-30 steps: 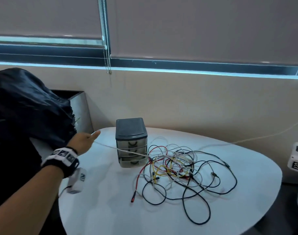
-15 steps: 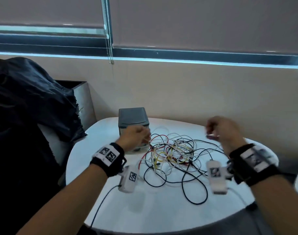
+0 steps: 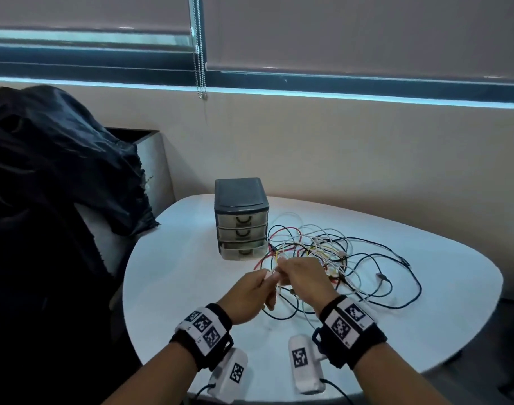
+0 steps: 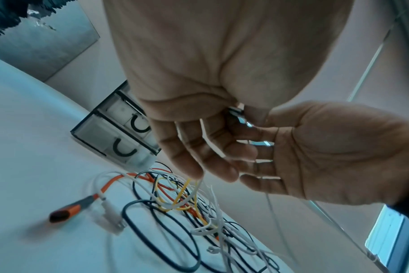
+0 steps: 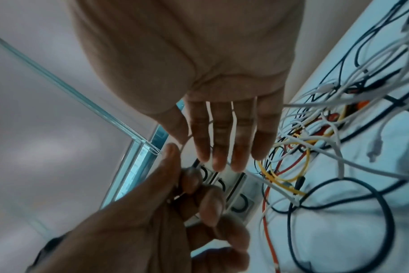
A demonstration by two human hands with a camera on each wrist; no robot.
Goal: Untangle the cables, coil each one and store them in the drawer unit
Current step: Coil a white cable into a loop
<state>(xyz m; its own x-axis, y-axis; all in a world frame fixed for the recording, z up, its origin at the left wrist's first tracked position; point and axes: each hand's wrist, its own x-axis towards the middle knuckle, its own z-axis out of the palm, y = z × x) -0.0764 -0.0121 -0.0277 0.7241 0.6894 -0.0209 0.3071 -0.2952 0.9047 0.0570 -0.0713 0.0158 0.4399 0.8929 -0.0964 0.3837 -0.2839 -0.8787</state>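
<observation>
Both hands meet just above the near edge of the tangle. Our left hand [image 3: 251,293] pinches a thin white cable [image 4: 207,142] between thumb and fingers. Our right hand [image 3: 302,280] touches the same cable, fingers nearly straight. Cable tangle [image 3: 337,264] lies on the white table [image 3: 174,287], just right of the three-drawer unit [image 3: 241,219], whose drawers are closed.

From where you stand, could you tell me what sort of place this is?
Probably an office or meeting room: a rounded white table, grey roller blinds with a bead chain, and a small grey plastic drawer unit.
</observation>
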